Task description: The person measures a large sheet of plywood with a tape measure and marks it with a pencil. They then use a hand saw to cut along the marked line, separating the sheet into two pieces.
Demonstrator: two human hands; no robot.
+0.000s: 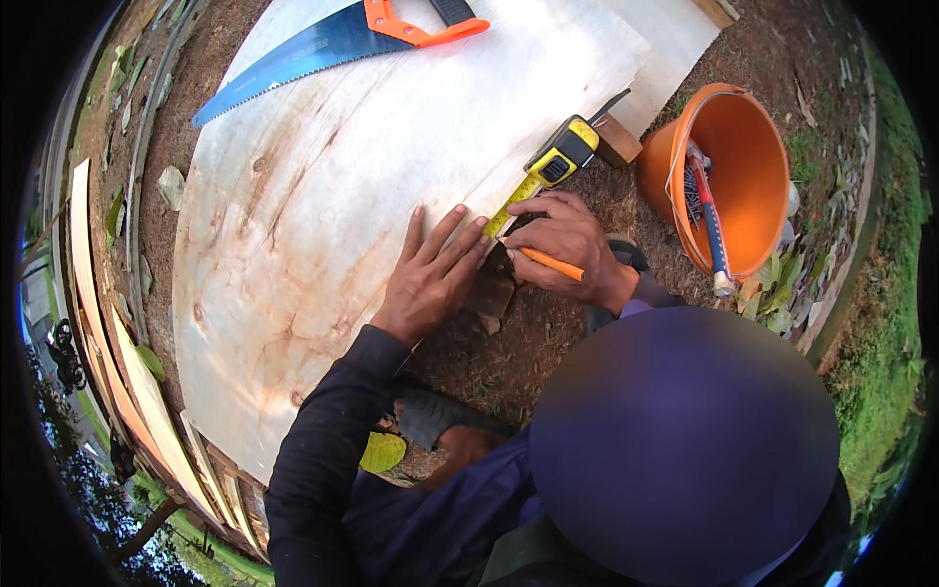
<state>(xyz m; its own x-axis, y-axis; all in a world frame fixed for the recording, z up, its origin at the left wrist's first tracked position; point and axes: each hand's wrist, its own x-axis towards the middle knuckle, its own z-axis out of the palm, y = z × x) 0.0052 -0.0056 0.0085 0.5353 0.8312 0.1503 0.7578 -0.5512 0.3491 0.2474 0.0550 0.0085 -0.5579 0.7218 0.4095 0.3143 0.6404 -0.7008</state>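
Observation:
A pale plywood sheet (284, 205) lies in front of me. My left hand (430, 279) rests flat on it, fingers spread, the fingertips beside the pulled-out yellow blade (507, 210) of a tape measure. The tape measure's yellow and black case (561, 152) sits farther along the sheet's right edge. My right hand (577, 245) is closed on an orange pencil (554, 263), its tip at the sheet's edge, near the blade's end and my left fingertips.
A handsaw (303, 64) with an orange and black handle lies on the far part of the plywood. To the right, an orange bucket (758, 161) holds a hammer (708, 210) and nails (692, 196). Wooden blocks (618, 143) are by the sheet's edge; long wood strips (147, 391) lie left.

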